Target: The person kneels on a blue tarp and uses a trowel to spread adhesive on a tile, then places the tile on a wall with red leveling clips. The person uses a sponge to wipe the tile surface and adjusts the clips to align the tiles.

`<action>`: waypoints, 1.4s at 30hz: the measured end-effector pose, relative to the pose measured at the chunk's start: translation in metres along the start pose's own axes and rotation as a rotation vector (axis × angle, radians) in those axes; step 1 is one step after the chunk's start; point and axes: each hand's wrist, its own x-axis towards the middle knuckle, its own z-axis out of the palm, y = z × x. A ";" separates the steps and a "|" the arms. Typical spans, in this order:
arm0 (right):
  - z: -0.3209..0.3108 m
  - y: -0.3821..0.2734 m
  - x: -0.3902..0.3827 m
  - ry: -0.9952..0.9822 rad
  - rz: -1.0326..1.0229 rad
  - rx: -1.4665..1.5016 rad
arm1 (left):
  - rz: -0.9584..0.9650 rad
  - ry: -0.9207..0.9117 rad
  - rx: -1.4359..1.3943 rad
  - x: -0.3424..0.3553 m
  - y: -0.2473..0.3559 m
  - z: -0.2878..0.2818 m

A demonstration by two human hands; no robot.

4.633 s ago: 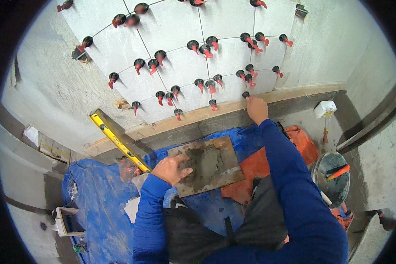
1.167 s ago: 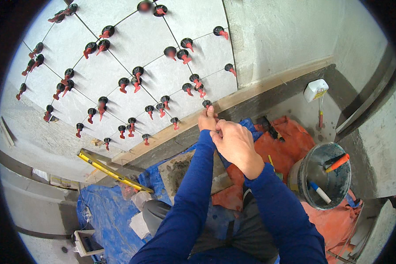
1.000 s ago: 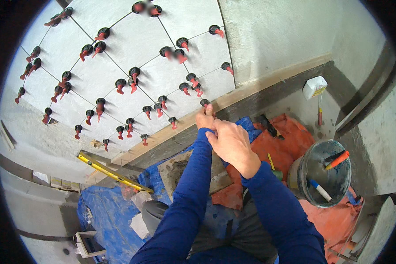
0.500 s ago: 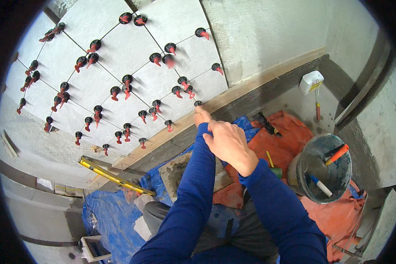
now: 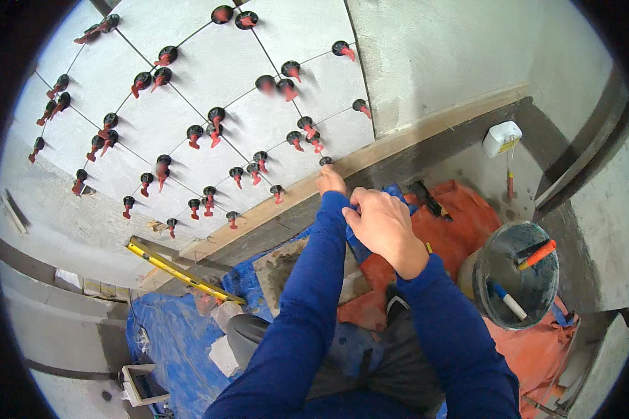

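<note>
Light grey tiles (image 5: 210, 70) cover the wall, with black round tile levelers with red T-handles at their joints. My left hand (image 5: 331, 180) reaches to the tiles' lower edge. Its fingers are closed around the handle of a tile leveler (image 5: 326, 161), whose black base shows just above them. My right hand (image 5: 383, 222) hangs just right of my left forearm, back turned up and fingers curled in. What it holds, if anything, is hidden.
A wooden batten (image 5: 391, 143) runs under the tiles. A yellow spirit level (image 5: 182, 272) leans at left. Right of me stands a bucket (image 5: 479, 272) with orange- and white-handled tools. Blue sheeting (image 5: 182, 335) and orange sheeting (image 5: 461, 209) lie on the floor. A white box (image 5: 502, 138) stands further right.
The view has shifted slightly, so the tiles sit higher and further right. My right hand has moved from over my left wrist to beside it. My left hand stays at the same leveler.
</note>
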 end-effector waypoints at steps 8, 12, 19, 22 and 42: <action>0.011 0.000 0.006 -0.009 0.000 -0.050 | 0.162 -0.061 0.133 0.010 -0.014 0.000; 0.025 -0.004 0.020 -0.007 0.095 -0.027 | -0.001 -0.336 -0.076 0.006 -0.018 -0.023; 0.103 -0.033 0.048 -0.094 0.124 0.159 | -0.254 -0.351 -0.201 -0.016 -0.051 -0.162; 0.154 -0.044 0.065 -0.122 0.123 0.263 | -0.176 -0.160 -0.314 0.006 -0.071 -0.191; 0.261 -0.045 0.104 -0.071 0.275 0.420 | -0.186 -0.253 -0.503 0.040 -0.058 -0.198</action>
